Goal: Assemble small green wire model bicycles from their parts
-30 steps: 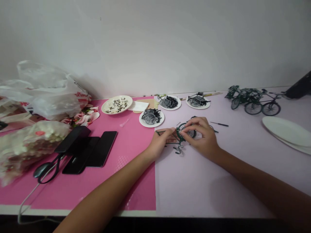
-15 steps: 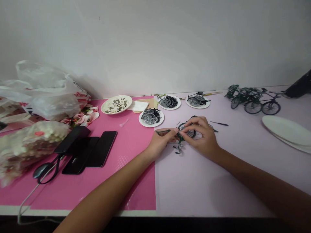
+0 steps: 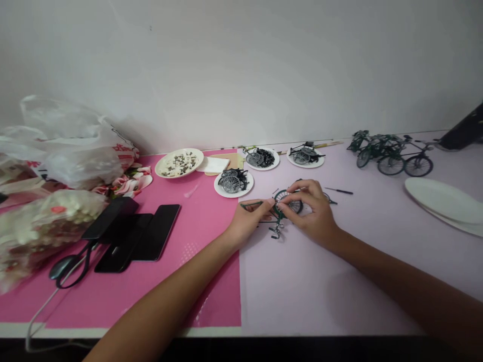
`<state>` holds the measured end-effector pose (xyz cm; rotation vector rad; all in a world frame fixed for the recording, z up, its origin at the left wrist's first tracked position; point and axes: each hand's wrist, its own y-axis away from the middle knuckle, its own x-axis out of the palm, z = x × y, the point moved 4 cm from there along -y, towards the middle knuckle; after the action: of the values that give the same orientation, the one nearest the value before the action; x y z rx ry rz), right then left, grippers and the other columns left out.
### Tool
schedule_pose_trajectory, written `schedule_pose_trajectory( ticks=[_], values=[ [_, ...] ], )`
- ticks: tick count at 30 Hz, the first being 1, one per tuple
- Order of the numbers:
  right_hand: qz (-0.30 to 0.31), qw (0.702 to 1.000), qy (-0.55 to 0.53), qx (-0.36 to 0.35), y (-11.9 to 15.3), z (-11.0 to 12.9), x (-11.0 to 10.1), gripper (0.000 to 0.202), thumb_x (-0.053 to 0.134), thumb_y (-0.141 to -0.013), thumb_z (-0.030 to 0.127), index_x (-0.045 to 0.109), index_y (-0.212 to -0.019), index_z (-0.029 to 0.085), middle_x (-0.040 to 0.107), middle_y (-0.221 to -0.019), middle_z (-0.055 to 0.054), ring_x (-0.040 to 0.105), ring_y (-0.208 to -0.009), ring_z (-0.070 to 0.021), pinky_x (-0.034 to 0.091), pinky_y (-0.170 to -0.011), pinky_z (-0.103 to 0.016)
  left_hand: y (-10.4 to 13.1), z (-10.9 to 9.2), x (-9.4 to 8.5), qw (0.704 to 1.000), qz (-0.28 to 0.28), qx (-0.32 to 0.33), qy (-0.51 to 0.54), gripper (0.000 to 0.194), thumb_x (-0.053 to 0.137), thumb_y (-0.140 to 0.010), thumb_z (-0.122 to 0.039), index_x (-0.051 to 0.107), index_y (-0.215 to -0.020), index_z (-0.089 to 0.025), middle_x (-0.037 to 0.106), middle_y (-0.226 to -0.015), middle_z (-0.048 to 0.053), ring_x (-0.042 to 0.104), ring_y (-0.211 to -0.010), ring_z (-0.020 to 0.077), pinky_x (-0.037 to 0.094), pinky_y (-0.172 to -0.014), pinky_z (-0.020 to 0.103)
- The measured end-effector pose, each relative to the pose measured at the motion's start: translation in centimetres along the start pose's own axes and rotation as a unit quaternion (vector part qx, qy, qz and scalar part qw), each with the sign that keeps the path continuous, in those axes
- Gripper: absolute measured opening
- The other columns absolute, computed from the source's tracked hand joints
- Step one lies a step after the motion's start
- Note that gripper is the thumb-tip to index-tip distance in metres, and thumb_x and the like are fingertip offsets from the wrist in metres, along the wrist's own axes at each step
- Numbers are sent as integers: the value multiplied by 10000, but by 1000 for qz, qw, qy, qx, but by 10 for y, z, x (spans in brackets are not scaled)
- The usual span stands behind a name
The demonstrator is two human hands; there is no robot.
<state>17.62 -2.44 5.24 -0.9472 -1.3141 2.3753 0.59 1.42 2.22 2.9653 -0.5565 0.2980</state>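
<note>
At the centre of the head view, a small green model bicycle (image 3: 279, 214) lies on the lilac half of the table, between the two hands, its silvery handlebar (image 3: 275, 233) toward the lower edge. The left hand (image 3: 246, 220) grips it from the left, thumb on top and the other fingers curled below, partly hidden, with a thin dark green rod (image 3: 251, 204) showing across the hand. The right hand (image 3: 314, 207) comes in from the right, thumb and forefinger pinched together over the spoked wheel (image 3: 296, 206); what sits between these tips is too small to tell. A second ago the left thumb stopped a little short of the right fingertips; now it reaches further over the wheel, close to them. Since half a second ago the hands have kept nearly the same pose, while the whole scene has slid slightly toward the left of the frame. The slim screwdriver (image 3: 344, 191), right of the right hand, stays on the table. Likewise unchanged are the white plate (image 3: 248, 188) of grey wheels and black parts, above the left hand, and the cluster of model bicycles (image 3: 391, 165) at the upper right.
</note>
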Motion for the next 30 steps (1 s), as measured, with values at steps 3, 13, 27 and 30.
schedule_pose_trajectory(
  ticks=[3, 13, 27, 30],
  values=[
    [2, 1000, -12, 20, 1, -1, 1, 126, 758, -894, 218, 665, -971, 256, 627, -1035, -67, 636, -1012, -260, 536, -885, -447, 0, 1, 0, 1000, -3, 3, -1, 411, 858, -750, -539, 787, -790, -136, 778, -845, 81, 698, -779, 179, 566, -779, 300],
    [74, 942, -170, 281, 18, -30, 17, 414, 810, -848, 421, 584, -1155, 260, 693, -1070, -53, 664, -951, -240, 509, -793, -372, 2, 0, -1, 1000, -22, 18, 5, 446, 871, -730, -572, 795, -773, -135, 774, -806, 80, 693, -755, 181, 588, -776, 313],
    [102, 865, -337, 356, 16, -26, 19, 297, 794, -867, 489, 701, -944, 218, 666, -868, -20, 614, -840, -202, 505, -783, -320, 6, -3, 0, 998, -41, 50, -29, 433, 851, -771, -553, 842, -911, -143, 805, -888, 95, 706, -756, 182, 591, -789, 320],
    [102, 855, -344, 373, 16, -27, 19, 298, 765, -884, 510, 710, -938, 221, 671, -865, -17, 615, -835, -200, 506, -779, -314, 6, -4, 0, 996, -47, 58, -40, 413, 845, -780, -541, 844, -908, -148, 807, -877, 90, 704, -752, 182, 586, -779, 315]
  ],
)
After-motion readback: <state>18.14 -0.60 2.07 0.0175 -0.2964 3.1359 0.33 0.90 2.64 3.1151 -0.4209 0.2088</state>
